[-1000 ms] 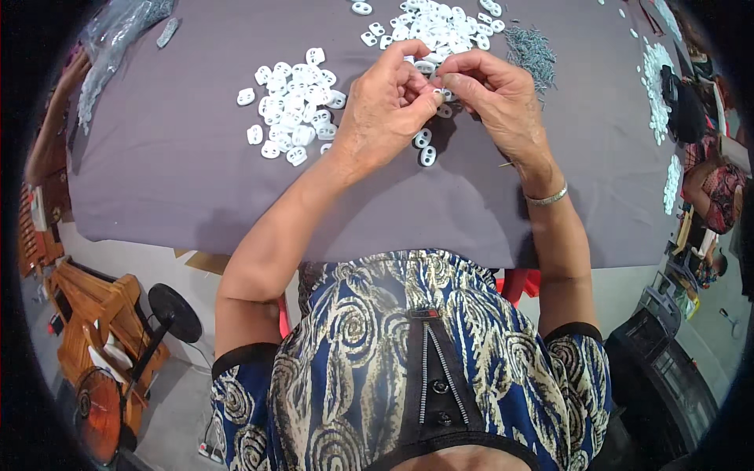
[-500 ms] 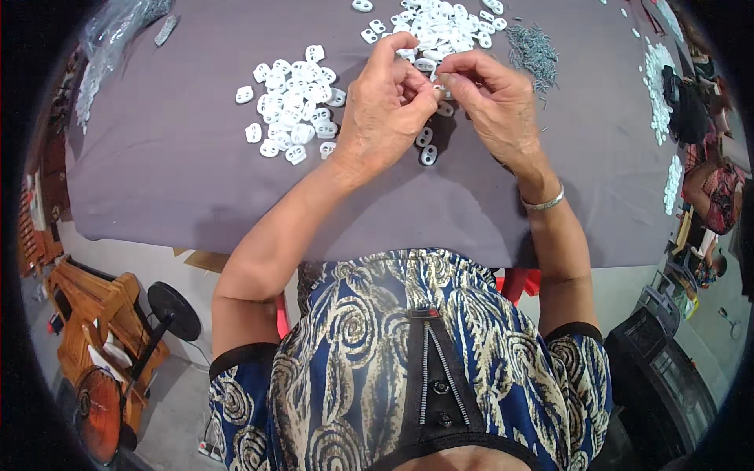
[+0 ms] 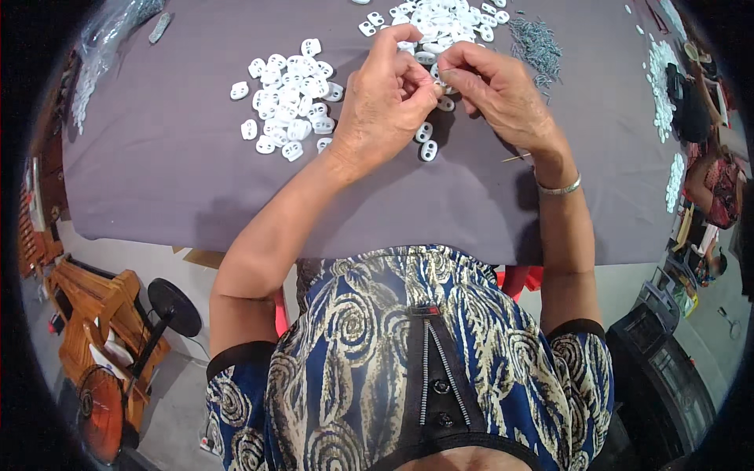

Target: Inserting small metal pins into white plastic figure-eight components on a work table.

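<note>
My left hand [image 3: 385, 102] is raised over the table with thumb and fingers pinched together. Against its fingertips meets my right hand [image 3: 499, 94], also closed in a pinch. Whatever the two hold is small and mostly hidden by the fingers. A thin tan stick [image 3: 516, 158] pokes out beside my right wrist; whether the hand grips it I cannot tell. White two-holed cord locks lie around: a heap [image 3: 290, 98] left of my left hand, a larger heap [image 3: 444, 20] beyond both hands, and a loose one [image 3: 428, 151] below them. Small grey springs [image 3: 536, 49] are piled beyond my right hand.
A grey-brown cloth [image 3: 440, 212] covers the table. Clear plastic bags [image 3: 118, 39] lie at the far left. More white pieces [image 3: 660, 86] line the right edge. A wooden chair [image 3: 102, 314] and a fan [image 3: 100, 412] stand on the floor at left; other people sit at far right.
My right hand has tilted and its wrist has moved slightly right, and the thin stick now shows beside it. My left hand has barely moved, and the fingertips stay together.
</note>
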Tool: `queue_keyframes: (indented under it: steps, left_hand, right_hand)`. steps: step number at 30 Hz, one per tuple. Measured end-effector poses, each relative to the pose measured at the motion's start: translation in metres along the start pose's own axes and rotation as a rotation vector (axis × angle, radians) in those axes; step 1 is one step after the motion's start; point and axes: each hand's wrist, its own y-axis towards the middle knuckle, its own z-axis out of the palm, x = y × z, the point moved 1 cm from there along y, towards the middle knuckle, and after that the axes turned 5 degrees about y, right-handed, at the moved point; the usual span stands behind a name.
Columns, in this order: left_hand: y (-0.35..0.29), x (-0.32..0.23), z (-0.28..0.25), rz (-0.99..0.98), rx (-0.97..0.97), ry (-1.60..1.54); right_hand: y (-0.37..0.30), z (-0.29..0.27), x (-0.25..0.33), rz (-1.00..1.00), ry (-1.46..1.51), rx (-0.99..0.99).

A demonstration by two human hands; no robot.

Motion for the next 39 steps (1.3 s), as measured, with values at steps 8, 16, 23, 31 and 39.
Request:
queue_keyframes:
  steps: [8, 16, 23, 31, 39]
  left_hand:
    - [0.001, 0.002, -0.001, 0.033, 0.073, 0.024]
    - [0.001, 0.004, 0.001, 0.024, 0.025, 0.028]
    - [0.002, -0.001, -0.002, 0.009, 0.088, -0.025]
    - [0.003, -0.001, -0.003, -0.013, 0.089, -0.043]
    - [0.003, 0.001, -0.003, 0.001, 0.09, -0.052]
  right_hand:
    - [0.005, -0.005, 0.006, -0.219, -0.299, 0.1]
    - [0.004, -0.002, 0.004, -0.209, -0.256, 0.063]
    - [0.001, -0.003, 0.005, 0.026, 0.02, 0.037]
    - [0.001, -0.008, -0.007, 0.063, 0.197, 0.05]
    - [-0.001, -0.008, -0.005, 0.034, 0.074, 0.067]
